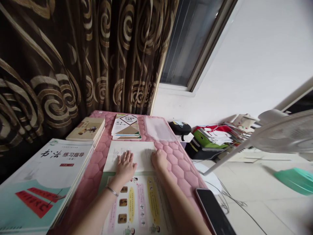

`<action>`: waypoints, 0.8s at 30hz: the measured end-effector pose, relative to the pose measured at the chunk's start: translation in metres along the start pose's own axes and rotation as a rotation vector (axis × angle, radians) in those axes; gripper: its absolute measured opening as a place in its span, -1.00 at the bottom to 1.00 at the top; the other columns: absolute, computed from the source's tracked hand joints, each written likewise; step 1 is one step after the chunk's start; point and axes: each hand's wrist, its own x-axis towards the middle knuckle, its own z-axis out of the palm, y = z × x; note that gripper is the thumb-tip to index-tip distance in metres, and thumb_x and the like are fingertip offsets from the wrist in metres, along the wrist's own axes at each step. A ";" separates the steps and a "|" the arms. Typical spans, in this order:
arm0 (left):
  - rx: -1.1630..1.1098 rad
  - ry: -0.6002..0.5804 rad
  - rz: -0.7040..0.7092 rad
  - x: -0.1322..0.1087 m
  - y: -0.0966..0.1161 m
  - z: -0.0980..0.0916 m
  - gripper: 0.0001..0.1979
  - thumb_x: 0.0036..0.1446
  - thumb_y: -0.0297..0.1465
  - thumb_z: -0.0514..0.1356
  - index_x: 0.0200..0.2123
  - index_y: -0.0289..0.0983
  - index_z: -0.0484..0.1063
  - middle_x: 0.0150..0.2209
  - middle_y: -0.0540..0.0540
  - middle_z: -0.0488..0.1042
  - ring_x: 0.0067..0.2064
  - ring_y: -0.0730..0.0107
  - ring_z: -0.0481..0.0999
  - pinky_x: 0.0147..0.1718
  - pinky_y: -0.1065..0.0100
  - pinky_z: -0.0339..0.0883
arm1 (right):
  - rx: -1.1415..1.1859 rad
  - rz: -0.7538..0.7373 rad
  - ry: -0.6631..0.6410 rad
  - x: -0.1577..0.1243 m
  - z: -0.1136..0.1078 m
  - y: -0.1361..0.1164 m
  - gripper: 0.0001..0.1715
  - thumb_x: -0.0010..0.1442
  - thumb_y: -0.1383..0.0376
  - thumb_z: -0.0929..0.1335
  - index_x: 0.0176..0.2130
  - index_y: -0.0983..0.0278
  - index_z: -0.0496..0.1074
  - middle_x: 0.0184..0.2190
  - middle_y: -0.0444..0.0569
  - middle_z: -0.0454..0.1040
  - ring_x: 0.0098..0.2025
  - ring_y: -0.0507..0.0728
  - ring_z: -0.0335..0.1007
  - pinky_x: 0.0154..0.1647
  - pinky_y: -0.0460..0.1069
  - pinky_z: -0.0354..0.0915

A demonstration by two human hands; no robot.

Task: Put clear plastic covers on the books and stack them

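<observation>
An open book [146,195] lies on the pink padded table cover [182,168], its near page printed in colour and its far page mostly white. My left hand [126,166] rests on the white page with its fingers spread, a thin bracelet on the wrist. At the right edge of that page my right hand [159,160] is closed, its fingers curled against the page edge; whether paper is pinched in them is hidden.
Stacked books [46,176] stand at the left, a smaller pile [85,129] behind them. Beyond the open book lie booklets [126,125] and a clear sleeve [158,129]. A phone [214,210] lies at the right edge, near a white fan [283,133].
</observation>
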 end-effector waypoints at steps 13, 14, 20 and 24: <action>0.011 -0.032 0.027 -0.002 0.001 -0.010 -0.42 0.29 -0.37 -0.09 0.36 -0.30 0.10 0.41 -0.19 -0.05 0.42 0.07 -0.02 0.33 -0.16 -0.15 | -0.044 -0.504 -0.275 -0.036 0.028 -0.036 -0.27 0.42 0.01 0.04 0.38 0.34 0.05 0.42 0.11 -0.08 0.45 0.28 -0.24 0.40 0.22 -0.20; 0.009 -0.017 0.026 -0.001 0.001 -0.009 -0.43 0.30 -0.35 -0.10 0.36 -0.29 0.11 0.41 -0.18 -0.04 0.42 0.08 0.00 0.33 -0.15 -0.14 | -0.063 -0.479 -0.267 -0.034 0.028 -0.031 -0.25 0.41 0.01 0.05 0.39 0.38 0.03 0.42 0.14 -0.11 0.45 0.29 -0.25 0.41 0.20 -0.20; 0.056 -0.016 -0.079 0.002 -0.027 -0.008 -0.42 0.32 -0.27 -0.14 0.36 -0.30 0.09 0.41 -0.21 -0.04 0.41 0.09 0.03 0.32 -0.21 -0.16 | -0.134 -0.319 -0.216 -0.023 0.023 0.001 -0.21 0.41 0.03 0.04 0.38 0.51 -0.01 0.42 0.26 -0.15 0.46 0.27 -0.28 0.41 0.18 -0.22; 0.077 -0.023 -0.219 0.000 -0.053 -0.011 -0.39 0.31 -0.27 -0.16 0.35 -0.39 0.08 0.41 -0.27 -0.04 0.41 0.05 0.02 0.29 -0.32 -0.19 | -0.152 -0.302 -0.202 -0.022 0.023 0.010 -0.21 0.40 0.05 0.06 0.38 0.55 -0.02 0.42 0.28 -0.15 0.46 0.27 -0.28 0.42 0.12 -0.26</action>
